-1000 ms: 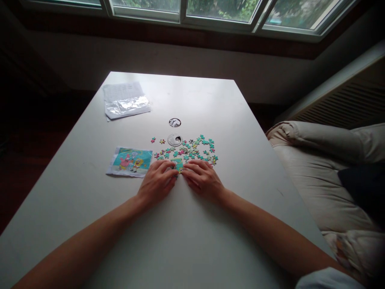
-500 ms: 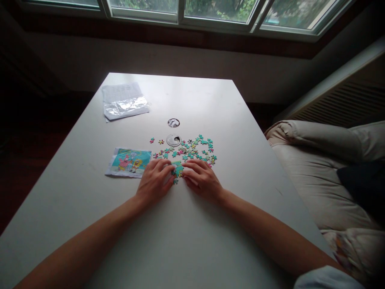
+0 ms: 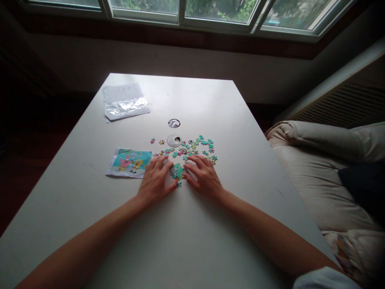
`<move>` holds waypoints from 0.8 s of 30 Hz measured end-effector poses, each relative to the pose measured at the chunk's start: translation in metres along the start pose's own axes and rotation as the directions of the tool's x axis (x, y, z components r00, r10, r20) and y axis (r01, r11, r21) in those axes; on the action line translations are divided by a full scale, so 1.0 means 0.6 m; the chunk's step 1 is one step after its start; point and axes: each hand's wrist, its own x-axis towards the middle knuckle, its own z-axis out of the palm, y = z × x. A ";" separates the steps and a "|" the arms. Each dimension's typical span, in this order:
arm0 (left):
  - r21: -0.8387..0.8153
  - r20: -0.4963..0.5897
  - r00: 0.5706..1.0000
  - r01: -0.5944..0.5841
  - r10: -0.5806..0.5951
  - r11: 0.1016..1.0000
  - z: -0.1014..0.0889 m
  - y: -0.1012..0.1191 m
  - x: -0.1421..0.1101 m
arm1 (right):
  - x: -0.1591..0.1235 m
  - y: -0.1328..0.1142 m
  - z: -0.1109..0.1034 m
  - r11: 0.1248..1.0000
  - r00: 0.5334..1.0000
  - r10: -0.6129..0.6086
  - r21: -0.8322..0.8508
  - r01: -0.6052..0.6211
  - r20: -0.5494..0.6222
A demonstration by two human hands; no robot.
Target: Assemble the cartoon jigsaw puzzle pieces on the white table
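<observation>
Tabletop (image 3: pixel 186 233) smooth, soft sheen. Plastic sleeve (image 3: pixel 129 106) super glossy, kinda crinkly. Picture sheet (image 3: pixel 130 162) looks papery. Puzzle pieces (image 3: pixel 189 152) look like card tbh.

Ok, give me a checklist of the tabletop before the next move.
1. Small, mostly teal jigsaw patch between the bare left hand and bare right hand: ok.
2. Fingers clear of the patch: cannot tell, too close.
3. Tiny teal piece by the left thumb, joined to the patch: cannot tell.
4. Flat printed cartoon sheet picture side up: ok.
5. Loose multicoloured jigsaw pieces well away from the round grey disc: not ok, some lie beside it.
</observation>
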 end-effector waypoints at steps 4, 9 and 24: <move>-0.047 0.015 1.000 0.005 -0.004 0.999 0.000 0.000 0.002 | 0.002 -0.001 0.000 1.000 1.000 0.007 0.018 -0.007 0.003; -0.115 0.007 1.000 -0.008 0.008 0.993 -0.003 0.003 0.002 | 0.004 0.000 0.000 0.997 0.999 0.034 0.066 -0.034 -0.012; -0.625 -0.013 0.971 0.179 -0.239 0.760 0.000 0.005 -0.003 | 0.014 -0.018 -0.020 0.859 0.985 0.135 0.481 -0.172 0.111</move>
